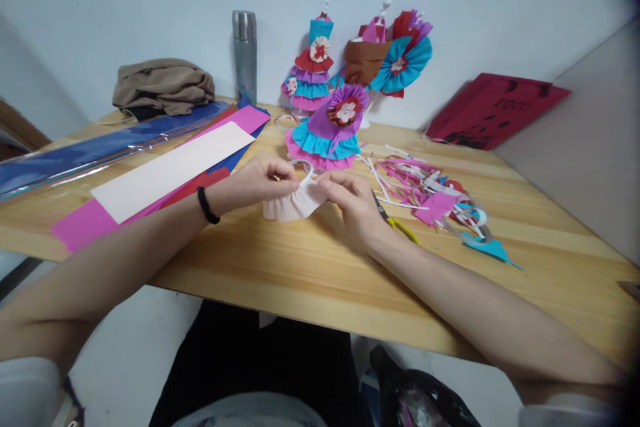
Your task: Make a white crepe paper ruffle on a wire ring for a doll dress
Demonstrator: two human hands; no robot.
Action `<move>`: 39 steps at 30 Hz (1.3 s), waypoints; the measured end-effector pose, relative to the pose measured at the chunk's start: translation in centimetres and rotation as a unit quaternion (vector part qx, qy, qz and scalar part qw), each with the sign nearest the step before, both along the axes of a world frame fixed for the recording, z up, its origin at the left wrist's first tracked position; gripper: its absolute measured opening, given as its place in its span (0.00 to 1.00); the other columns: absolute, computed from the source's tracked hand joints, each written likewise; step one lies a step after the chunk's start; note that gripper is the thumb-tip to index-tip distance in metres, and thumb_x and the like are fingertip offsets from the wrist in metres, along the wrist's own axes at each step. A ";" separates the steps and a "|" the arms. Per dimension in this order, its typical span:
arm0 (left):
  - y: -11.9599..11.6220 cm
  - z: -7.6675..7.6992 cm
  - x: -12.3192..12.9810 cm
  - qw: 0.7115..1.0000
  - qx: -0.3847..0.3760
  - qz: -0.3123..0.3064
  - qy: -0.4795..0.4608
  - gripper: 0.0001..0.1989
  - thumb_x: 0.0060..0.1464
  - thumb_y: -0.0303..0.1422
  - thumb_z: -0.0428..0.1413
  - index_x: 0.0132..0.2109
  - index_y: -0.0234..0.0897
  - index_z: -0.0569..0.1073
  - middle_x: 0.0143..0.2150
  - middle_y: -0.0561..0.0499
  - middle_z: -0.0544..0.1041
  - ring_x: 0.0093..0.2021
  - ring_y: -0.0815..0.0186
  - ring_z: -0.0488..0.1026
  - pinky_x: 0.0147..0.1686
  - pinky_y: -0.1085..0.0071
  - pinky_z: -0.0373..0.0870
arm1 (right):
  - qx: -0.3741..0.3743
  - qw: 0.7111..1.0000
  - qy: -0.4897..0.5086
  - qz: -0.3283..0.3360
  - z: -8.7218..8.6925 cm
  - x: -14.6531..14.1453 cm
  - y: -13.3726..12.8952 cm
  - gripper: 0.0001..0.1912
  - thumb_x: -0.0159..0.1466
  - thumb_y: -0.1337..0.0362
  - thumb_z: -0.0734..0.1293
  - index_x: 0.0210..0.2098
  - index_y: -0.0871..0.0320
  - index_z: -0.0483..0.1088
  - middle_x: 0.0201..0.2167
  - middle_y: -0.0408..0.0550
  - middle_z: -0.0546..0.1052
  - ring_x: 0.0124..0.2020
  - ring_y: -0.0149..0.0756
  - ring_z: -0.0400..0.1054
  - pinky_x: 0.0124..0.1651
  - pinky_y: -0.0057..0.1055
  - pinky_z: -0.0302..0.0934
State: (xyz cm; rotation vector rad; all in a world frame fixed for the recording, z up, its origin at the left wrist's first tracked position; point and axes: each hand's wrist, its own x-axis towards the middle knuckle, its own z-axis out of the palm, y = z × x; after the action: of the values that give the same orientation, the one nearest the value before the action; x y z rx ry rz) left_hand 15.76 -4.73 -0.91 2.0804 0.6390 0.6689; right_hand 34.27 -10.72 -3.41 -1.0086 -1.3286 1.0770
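Note:
Between my two hands hangs a gathered strip of pale pink crepe paper (295,205), its lower edge ruffled. My left hand (267,177) pinches the strip's top edge at its left part. My right hand (350,203) grips the right end between thumb and fingers. A white ring, apparently a roll of tape (305,170), shows just behind the fingertips; whether a hand touches it I cannot tell. Directly beyond stands a small dress form in a purple, blue and pink paper dress (333,123). Scissors with yellow handles (403,229) lie beside my right wrist, partly hidden.
Flat sheets of coloured paper (175,170) lie at the left, near a bundled brown cloth (163,85) and a steel flask (245,57). Two more dressed forms stand at the back. Paper scraps (435,203) pile at the right, before a red bag (495,110).

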 end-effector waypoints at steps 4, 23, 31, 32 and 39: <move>-0.3 0.2 0.1 1.000 -0.004 -0.011 0.010 0.14 0.51 0.37 0.54 0.25 0.30 0.71 0.21 0.55 0.66 0.24 0.74 0.63 0.23 0.79 0.58 | 0.012 0.999 -0.018 -0.036 0.2 -0.4 0.0 0.09 0.49 0.61 0.72 0.23 0.58 0.69 0.20 0.40 0.70 0.22 0.28 0.62 0.28 0.29 0.56; -0.3 0.2 0.2 0.999 0.053 -0.002 0.014 0.14 0.52 0.35 0.54 0.24 0.30 0.71 0.20 0.56 0.64 0.23 0.75 0.59 0.22 0.78 0.53 | 0.058 0.995 -0.080 -0.028 0.2 -0.5 -0.2 0.09 0.53 0.61 0.69 0.21 0.57 0.67 0.19 0.40 0.70 0.22 0.28 0.61 0.28 0.29 0.56; -0.4 0.3 0.4 0.997 0.075 0.001 0.013 0.13 0.51 0.35 0.54 0.24 0.30 0.71 0.21 0.54 0.66 0.23 0.75 0.60 0.22 0.79 0.54 | 0.006 0.999 -0.030 -0.011 0.3 -0.7 -0.2 0.08 0.50 0.63 0.71 0.21 0.57 0.67 0.19 0.39 0.69 0.22 0.27 0.60 0.28 0.29 0.55; -0.4 0.2 0.4 0.997 0.074 0.000 0.014 0.13 0.51 0.36 0.54 0.24 0.31 0.71 0.21 0.54 0.66 0.24 0.74 0.60 0.22 0.79 0.55 | 0.006 0.999 -0.029 -0.014 0.3 -0.7 -0.2 0.08 0.50 0.63 0.71 0.21 0.57 0.67 0.19 0.39 0.69 0.22 0.27 0.59 0.28 0.29 0.55; -0.4 0.1 0.4 0.997 0.069 -0.008 0.021 0.13 0.51 0.36 0.53 0.24 0.31 0.71 0.21 0.54 0.66 0.24 0.74 0.61 0.22 0.78 0.56 | 0.024 0.998 -0.047 -0.021 0.2 -0.8 -0.2 0.09 0.51 0.62 0.70 0.22 0.57 0.66 0.19 0.39 0.68 0.22 0.27 0.59 0.27 0.28 0.54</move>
State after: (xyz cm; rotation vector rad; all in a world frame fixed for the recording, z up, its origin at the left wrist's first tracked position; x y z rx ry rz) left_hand 16.19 -5.15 -0.78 2.2307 0.6134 0.6786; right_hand 33.47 -10.94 -3.19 -1.0580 -1.3968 0.9721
